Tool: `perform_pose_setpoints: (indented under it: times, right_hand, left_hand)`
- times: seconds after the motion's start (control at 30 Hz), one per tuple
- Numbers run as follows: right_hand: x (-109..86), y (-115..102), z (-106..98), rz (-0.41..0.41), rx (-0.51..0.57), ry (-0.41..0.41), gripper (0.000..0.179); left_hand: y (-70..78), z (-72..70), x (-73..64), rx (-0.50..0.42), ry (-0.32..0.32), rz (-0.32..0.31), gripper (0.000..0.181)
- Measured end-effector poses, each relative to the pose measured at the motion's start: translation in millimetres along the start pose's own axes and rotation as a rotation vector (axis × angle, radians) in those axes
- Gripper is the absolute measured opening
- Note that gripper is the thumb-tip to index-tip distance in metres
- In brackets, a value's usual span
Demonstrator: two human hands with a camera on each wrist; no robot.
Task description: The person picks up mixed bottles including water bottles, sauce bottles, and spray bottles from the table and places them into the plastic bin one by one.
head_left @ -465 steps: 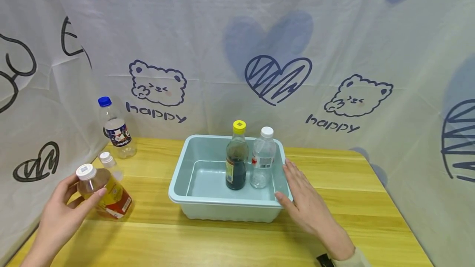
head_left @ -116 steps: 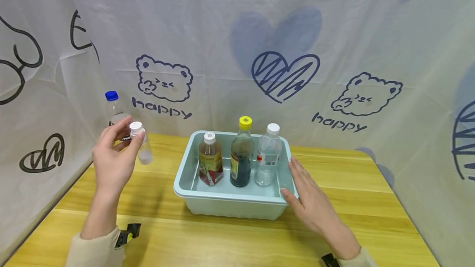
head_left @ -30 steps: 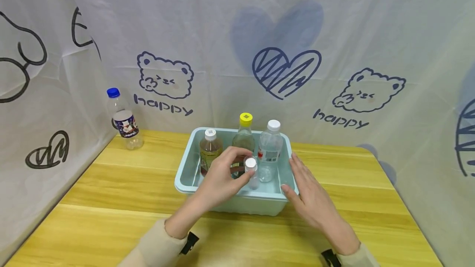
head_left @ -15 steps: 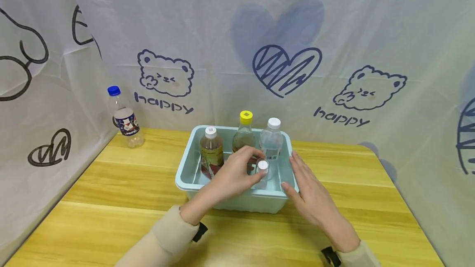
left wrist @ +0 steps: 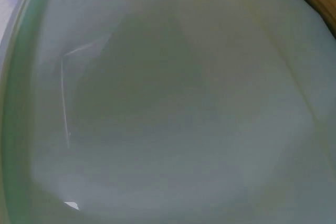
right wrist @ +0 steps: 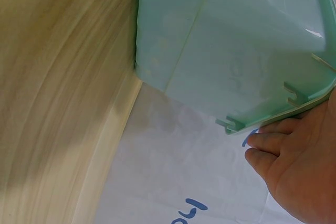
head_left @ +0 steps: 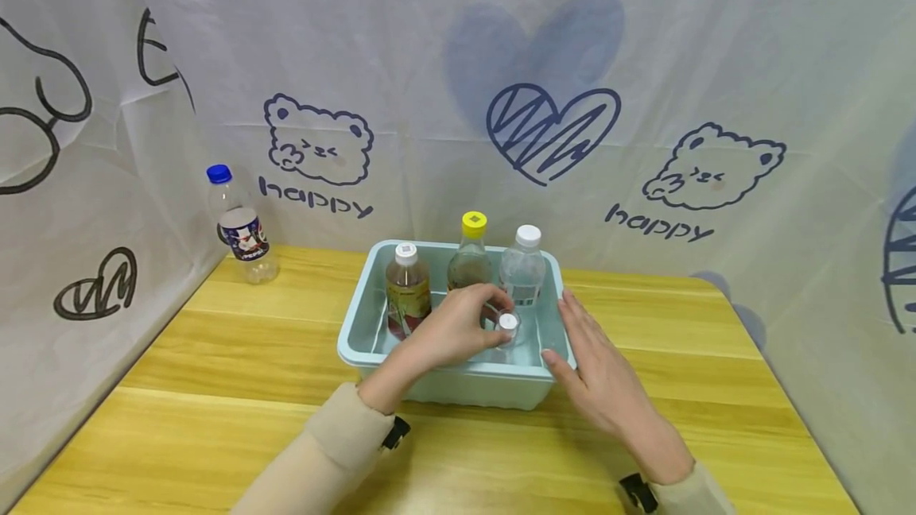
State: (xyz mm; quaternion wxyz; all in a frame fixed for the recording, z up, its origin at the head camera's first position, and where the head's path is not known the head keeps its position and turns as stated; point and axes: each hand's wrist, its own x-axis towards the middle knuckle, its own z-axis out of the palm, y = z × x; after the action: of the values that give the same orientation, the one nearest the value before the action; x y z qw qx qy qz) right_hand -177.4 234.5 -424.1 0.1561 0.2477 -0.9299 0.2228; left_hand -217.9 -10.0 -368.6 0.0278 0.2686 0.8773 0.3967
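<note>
In the head view my left hand (head_left: 461, 326) reaches over the front rim of a pale blue plastic basin (head_left: 447, 368). Its thumb and fingers pinch a small clear bottle with a white cap (head_left: 508, 323), low inside the basin; the bottle's lower part is hard to see. My right hand (head_left: 601, 368) rests with straight fingers against the basin's right rim, and the right wrist view shows those fingers (right wrist: 268, 142) under the rim's edge. Standing in the basin are a bottle with a yellow-red label (head_left: 408, 292), a yellow-capped bottle (head_left: 470, 261) partly hidden by my left hand, and a clear white-capped bottle (head_left: 522, 265).
A clear bottle with a blue cap (head_left: 243, 233) stands at the back left of the wooden table (head_left: 179, 412). A pale printed cloth (head_left: 422, 62) hangs behind and along the sides. The left wrist view is filled by the basin's wall (left wrist: 157, 103).
My left hand has carried the small bottle from the table's left into the basin, lately moving right and lower. Earlier, the yellow-red labelled bottle went from the table into the basin. The right hand stays.
</note>
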Motion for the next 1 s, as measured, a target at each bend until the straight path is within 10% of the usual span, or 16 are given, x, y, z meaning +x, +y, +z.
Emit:
perform_pose_setpoints:
  times: [1.0]
  right_hand:
    - [-0.5, -0.5, 0.9, 0.023, 0.004, -0.014, 0.072]
  left_hand:
    - [-5.1, 14.2, 13.2, 0.166, -0.105, 0.020, 0.028]
